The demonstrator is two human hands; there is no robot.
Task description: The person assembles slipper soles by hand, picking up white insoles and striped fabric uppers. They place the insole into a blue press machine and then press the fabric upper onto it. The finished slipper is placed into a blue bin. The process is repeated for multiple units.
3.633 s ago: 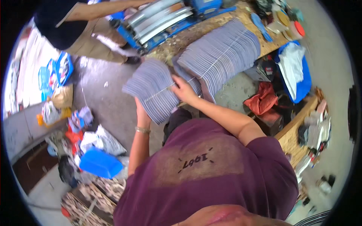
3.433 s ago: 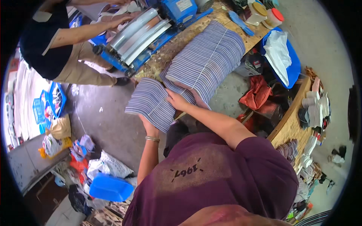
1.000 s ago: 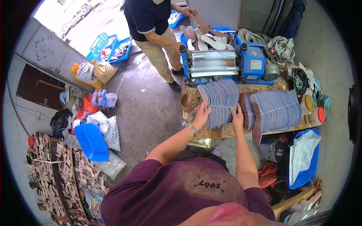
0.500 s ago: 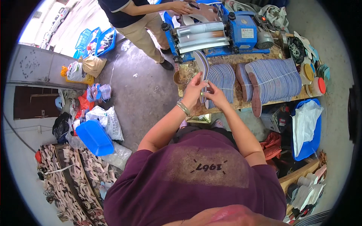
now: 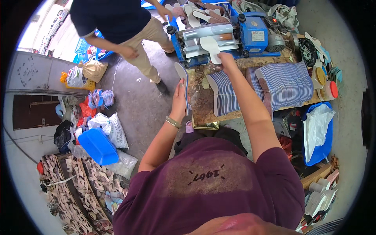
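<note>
My right hand (image 5: 226, 61) is closed on the narrow end of a white insole (image 5: 210, 44). The insole's wide end points at the rollers of a blue roller machine (image 5: 256, 35); whether it touches them I cannot tell. Off the table's left edge, my left hand (image 5: 179, 101) grips a grey-blue insole (image 5: 181, 72), tilted upright; whether it is one or more I cannot tell. Beneath my right forearm lies a tied row of blue-striped insoles (image 5: 226, 96) on the worktable (image 5: 201, 102). A larger tied stack (image 5: 288, 84) lies to its right, with a brown insole (image 5: 266, 96) against it.
Another person (image 5: 113, 23) stands left of the machine. Loose insoles fill a blue bin (image 5: 234, 7) behind it. Jars (image 5: 332, 90) stand at the table's right end. A blue basin (image 5: 98, 145) and bags (image 5: 113, 127) lie on the floor at left.
My hands have parted: the right moved forward to the rollers with a white insole, the left drew back leftward with another. The other person has stepped left, away from the bin.
</note>
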